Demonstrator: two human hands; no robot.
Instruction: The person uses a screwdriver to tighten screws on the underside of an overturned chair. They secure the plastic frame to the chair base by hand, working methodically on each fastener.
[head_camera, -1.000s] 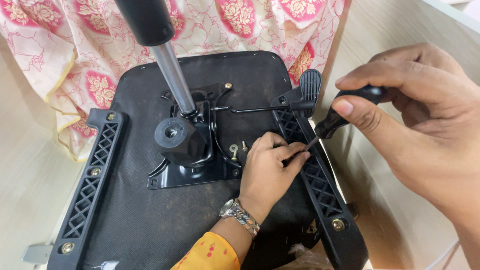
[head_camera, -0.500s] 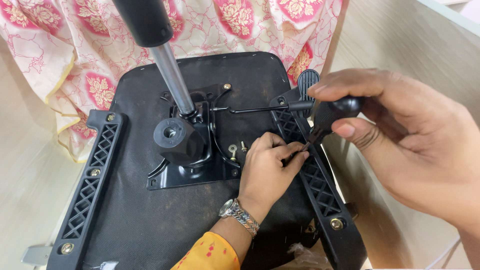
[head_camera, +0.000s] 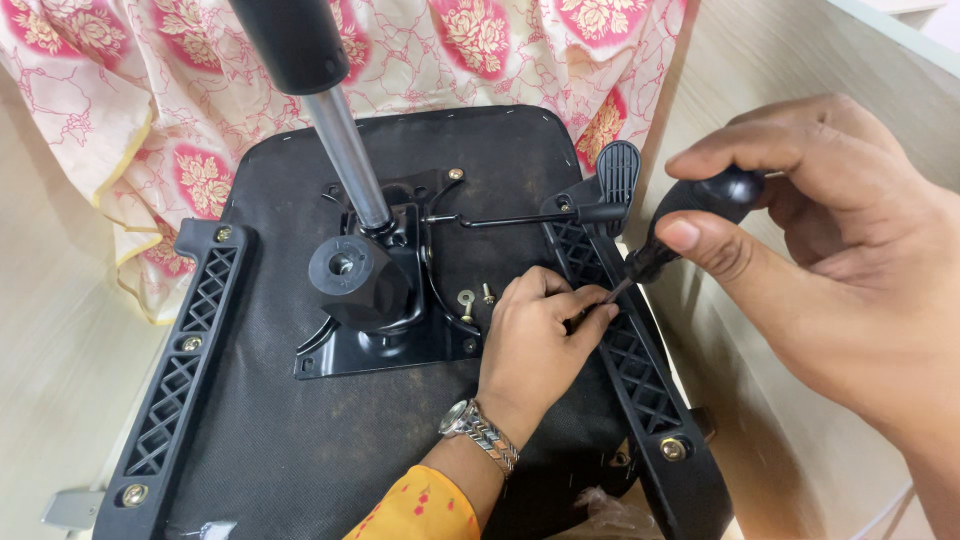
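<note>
Beneath both hands lies the upturned chair seat (head_camera: 300, 440), its black mechanism plate (head_camera: 400, 330) mounted; the left armrest bracket (head_camera: 175, 380) shows bolts seated. Under the left hand (head_camera: 535, 345), fingertips pinched on a screw I cannot see, the right armrest bracket (head_camera: 640, 380) is unfinished. The right hand (head_camera: 840, 260) grips a screwdriver (head_camera: 690, 215). Just left of the fingers lie loose bolts (head_camera: 475, 300). No labels show

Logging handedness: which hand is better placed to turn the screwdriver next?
Right, likely. The right hand grips the screwdriver handle; the left hand pinches at its tip on the armrest bracket.
</note>
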